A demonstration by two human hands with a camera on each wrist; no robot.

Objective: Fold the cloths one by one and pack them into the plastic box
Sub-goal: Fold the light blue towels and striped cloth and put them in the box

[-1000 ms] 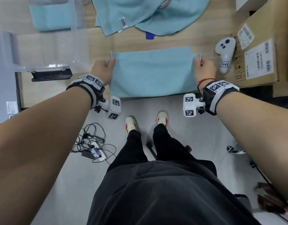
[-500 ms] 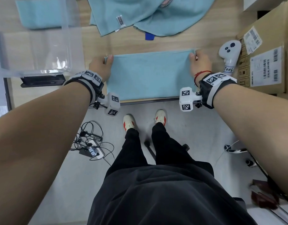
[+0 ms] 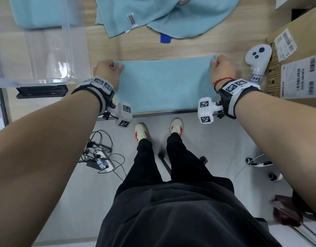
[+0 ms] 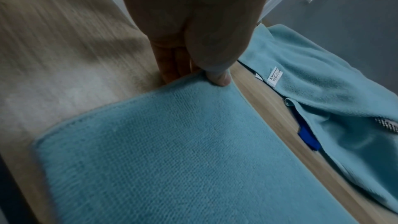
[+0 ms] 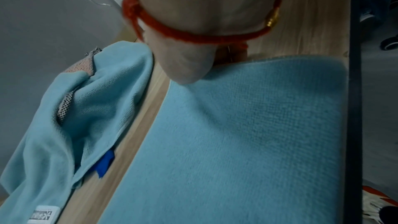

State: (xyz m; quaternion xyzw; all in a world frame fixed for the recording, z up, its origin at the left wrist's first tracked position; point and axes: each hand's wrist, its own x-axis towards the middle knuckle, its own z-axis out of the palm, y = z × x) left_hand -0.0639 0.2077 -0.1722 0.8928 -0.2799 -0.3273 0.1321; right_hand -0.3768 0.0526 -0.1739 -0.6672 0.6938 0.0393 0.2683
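At the frame's centre the half-folded cloth lay flat along the table's near edge, having slid farther onto the wood than a second before. The left hand and right hand pinched its far corners, thumbs on top. The fold looked set for halving; the plastic box waited upper left.

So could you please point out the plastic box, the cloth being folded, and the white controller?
plastic box (image 3: pixel 46 81): head view, on its near rim.
cloth being folded (image 3: pixel 164 84): head view, middle of its top layer.
white controller (image 3: pixel 258 55): head view, on its round head.
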